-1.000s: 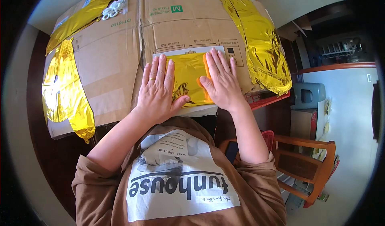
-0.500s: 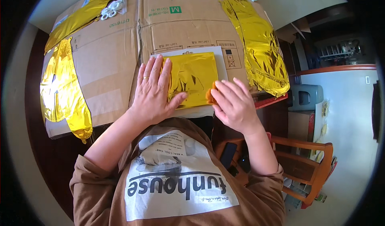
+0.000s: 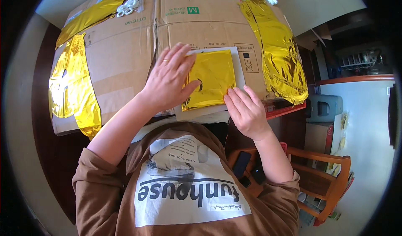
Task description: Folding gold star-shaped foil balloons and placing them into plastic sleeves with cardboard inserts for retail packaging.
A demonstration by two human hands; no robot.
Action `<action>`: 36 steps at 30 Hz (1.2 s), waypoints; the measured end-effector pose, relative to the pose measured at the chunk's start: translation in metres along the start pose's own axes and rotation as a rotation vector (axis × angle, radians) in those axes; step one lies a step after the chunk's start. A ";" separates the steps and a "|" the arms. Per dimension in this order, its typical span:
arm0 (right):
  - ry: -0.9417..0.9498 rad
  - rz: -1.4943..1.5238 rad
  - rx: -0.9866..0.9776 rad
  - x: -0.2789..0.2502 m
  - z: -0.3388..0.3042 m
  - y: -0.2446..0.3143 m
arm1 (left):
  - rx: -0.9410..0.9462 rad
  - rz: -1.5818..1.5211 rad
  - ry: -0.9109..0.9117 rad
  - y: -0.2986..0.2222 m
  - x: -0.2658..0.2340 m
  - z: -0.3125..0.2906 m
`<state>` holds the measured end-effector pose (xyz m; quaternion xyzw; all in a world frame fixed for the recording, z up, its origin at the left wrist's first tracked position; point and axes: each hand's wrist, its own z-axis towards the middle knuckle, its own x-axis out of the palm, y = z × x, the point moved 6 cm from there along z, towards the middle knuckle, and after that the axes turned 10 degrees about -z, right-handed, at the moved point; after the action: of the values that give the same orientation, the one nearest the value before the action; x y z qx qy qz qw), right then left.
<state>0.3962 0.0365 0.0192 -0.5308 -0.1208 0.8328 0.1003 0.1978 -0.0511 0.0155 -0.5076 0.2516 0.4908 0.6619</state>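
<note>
A flat, folded sheet of shiny gold foil [image 3: 213, 75] lies on a white board [image 3: 241, 70] in front of me. My left hand [image 3: 171, 75] is over the foil's left edge, palm down, its fingers stretched and the thumb held apart. Whether its palm presses on the foil or hovers just above, I cannot tell. At the lower right corner my right hand [image 3: 247, 112] rests with extended fingers, their tips touching the foil's edge. Its thumb is mostly hidden.
Flattened cardboard [image 3: 125, 43] covers the table. Uninflated gold foil pieces [image 3: 73, 83] lie along its left, with another gold foil length [image 3: 280, 52] on the right. White rings [image 3: 127, 6] sit at the back left. A wooden chair [image 3: 335, 181] stands at my right.
My left hand has shifted up from its flat place on the foil, its thumb higher. My right hand's fingers have straightened from a bent grip at the edge. The whole view has shifted slightly.
</note>
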 end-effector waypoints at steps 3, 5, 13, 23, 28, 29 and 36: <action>0.006 -0.005 0.000 -0.002 0.003 0.001 | 0.119 -0.053 0.026 -0.004 0.014 0.008; 0.002 -0.016 -0.001 -0.004 0.004 0.001 | 0.150 -0.080 0.068 -0.003 0.025 0.013; 0.105 0.473 0.759 -0.013 -0.026 -0.028 | 0.112 -0.096 0.124 -0.002 0.038 0.016; 0.407 1.488 1.528 0.029 -0.063 -0.004 | 0.061 -0.127 0.199 -0.012 0.037 0.013; 0.291 1.607 1.707 0.038 -0.068 0.009 | 0.072 -0.146 0.206 -0.015 0.034 0.010; 0.259 1.609 1.722 0.039 -0.068 0.011 | 0.072 -0.146 0.208 -0.014 0.034 0.010; 0.269 1.568 1.683 0.032 -0.061 0.013 | 0.074 -0.143 0.219 -0.014 0.032 0.013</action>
<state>0.4383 0.0397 -0.0371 -0.3098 0.8458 0.4203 -0.1099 0.2206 -0.0268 -0.0008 -0.5501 0.3036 0.3742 0.6820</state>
